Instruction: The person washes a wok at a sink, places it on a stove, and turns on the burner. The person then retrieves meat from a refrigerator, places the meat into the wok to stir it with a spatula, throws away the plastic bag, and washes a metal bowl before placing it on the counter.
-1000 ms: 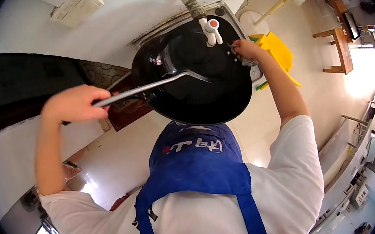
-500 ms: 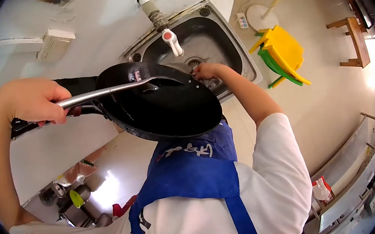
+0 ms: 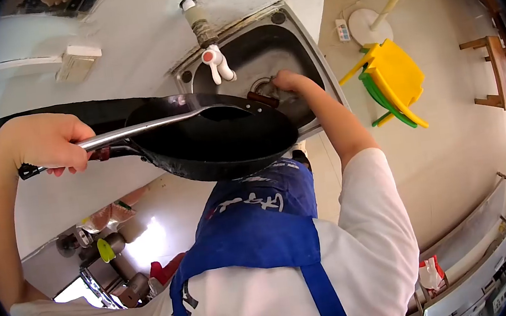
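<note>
My left hand [image 3: 55,143] is closed round the handles of a black wok [image 3: 220,146] and a long metal cooking utensil [image 3: 137,129]. The utensil lies across the wok, its far end dark and hard to make out. The tilted wok hangs in front of the steel sink [image 3: 330,65], hiding part of its near edge. Inside the basin, my right hand [image 3: 288,81] has its fingers drawn together beside the round drain [image 3: 263,85]. What those fingers hold, if anything, is too small to tell. A reddish-brown piece [image 3: 263,99] shows at the drain.
A white tap [image 3: 217,62] with a red button juts from the wall over the sink. Black counter edging [image 3: 91,111] runs left behind the wok. To the right stand stacked yellow and green chairs [image 3: 393,76], a pedestal fan [image 3: 388,5] and a wooden bench [image 3: 496,71].
My right hand has shifted up and right in the basin, uncovering the drain and the reddish-brown piece. The wok's near side has risen slightly; my left hand keeps its grip.
</note>
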The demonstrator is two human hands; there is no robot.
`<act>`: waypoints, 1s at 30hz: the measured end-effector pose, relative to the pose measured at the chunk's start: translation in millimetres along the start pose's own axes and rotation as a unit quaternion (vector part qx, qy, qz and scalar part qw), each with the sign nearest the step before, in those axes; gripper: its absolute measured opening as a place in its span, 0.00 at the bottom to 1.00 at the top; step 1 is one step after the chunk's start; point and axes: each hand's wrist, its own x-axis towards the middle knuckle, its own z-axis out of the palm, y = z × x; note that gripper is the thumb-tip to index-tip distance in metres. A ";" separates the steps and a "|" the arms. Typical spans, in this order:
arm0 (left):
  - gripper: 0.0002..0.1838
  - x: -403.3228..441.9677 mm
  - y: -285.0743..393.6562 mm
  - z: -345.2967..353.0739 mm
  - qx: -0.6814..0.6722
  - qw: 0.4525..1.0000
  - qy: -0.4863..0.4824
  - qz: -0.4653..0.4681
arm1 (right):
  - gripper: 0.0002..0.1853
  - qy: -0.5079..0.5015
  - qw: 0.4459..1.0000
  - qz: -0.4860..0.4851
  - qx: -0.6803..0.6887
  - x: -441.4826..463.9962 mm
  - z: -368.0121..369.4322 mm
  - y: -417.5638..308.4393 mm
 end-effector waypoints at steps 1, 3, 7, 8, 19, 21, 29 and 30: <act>0.14 0.6 0.3 0.4 -0.004 1.000 -0.004 0.010 | 0.18 0.143 0.976 -0.038 -0.162 -53.1 -3.8 -27.2; 0.14 2.7 -2.4 8.1 0.005 1.000 -0.002 0.028 | 0.21 0.321 0.883 -0.177 -0.293 -94.2 -14.3 -59.5; 0.12 21.2 -24.1 29.8 0.058 0.988 0.035 0.141 | 0.23 0.287 0.827 -0.482 -0.030 -184.1 -15.0 -140.8; 0.13 19.8 -24.7 32.3 0.069 0.986 0.045 0.148 | 0.24 0.260 0.817 -0.515 -0.012 -206.7 -13.3 -160.1; 0.15 7.6 -29.3 48.9 0.128 0.979 0.113 0.113 | 0.17 0.315 0.748 -0.539 -0.225 -211.3 -28.3 -190.0; 0.17 4.9 -28.8 49.8 0.132 0.983 0.102 0.077 | 0.19 0.230 0.759 -0.581 -0.181 -208.2 -37.3 -188.4; 0.13 1.2 -42.2 59.8 0.095 0.981 0.101 0.136 | 0.39 0.274 0.940 -0.183 -0.088 -30.6 -17.9 -59.4; 0.12 2.3 -43.3 60.8 0.077 0.980 0.096 0.155 | 0.36 0.231 0.949 -0.118 -0.179 -32.1 -0.3 -51.1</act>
